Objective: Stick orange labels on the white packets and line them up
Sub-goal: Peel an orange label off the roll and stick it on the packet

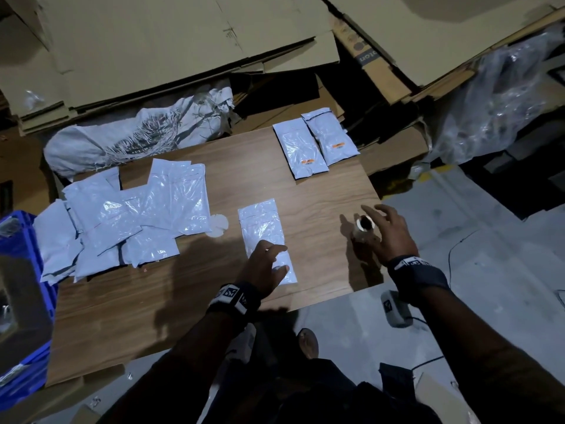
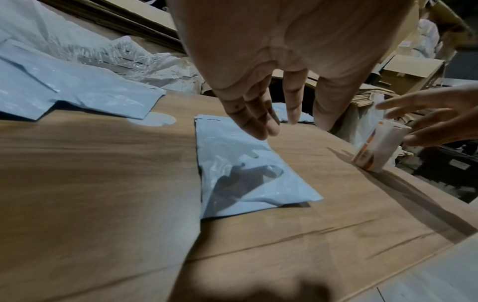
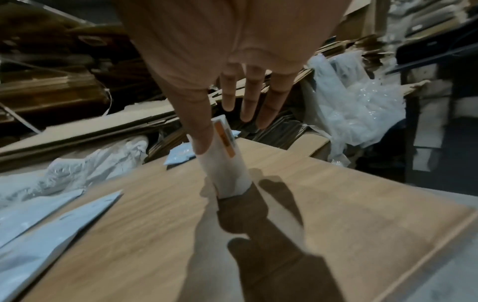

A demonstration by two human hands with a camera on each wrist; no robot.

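Note:
A single white packet (image 1: 263, 228) (image 2: 232, 163) lies lengthwise in the middle of the wooden table (image 1: 321, 209). My left hand (image 1: 266, 264) (image 2: 269, 114) is over its near end with fingers straight and spread; whether they touch it I cannot tell. A label roll (image 1: 363, 228) (image 2: 377, 149) (image 3: 227, 169) with orange labels stands upright at the right. My right hand (image 1: 379, 221) (image 3: 227, 130) spreads over it, thumb against its side, the other fingers straight past it. Two packets with orange labels (image 1: 299, 151) (image 1: 331, 139) lie side by side at the far right. Several unlabelled packets (image 1: 122, 215) are piled at the left.
A blue crate (image 1: 18, 301) stands off the table's left edge. A grey sack (image 1: 122, 139) lies behind the pile, with flattened cardboard (image 1: 153, 41) beyond it. Clear plastic wrap (image 1: 495, 96) is heaped at the far right. The table's right edge runs just past the roll.

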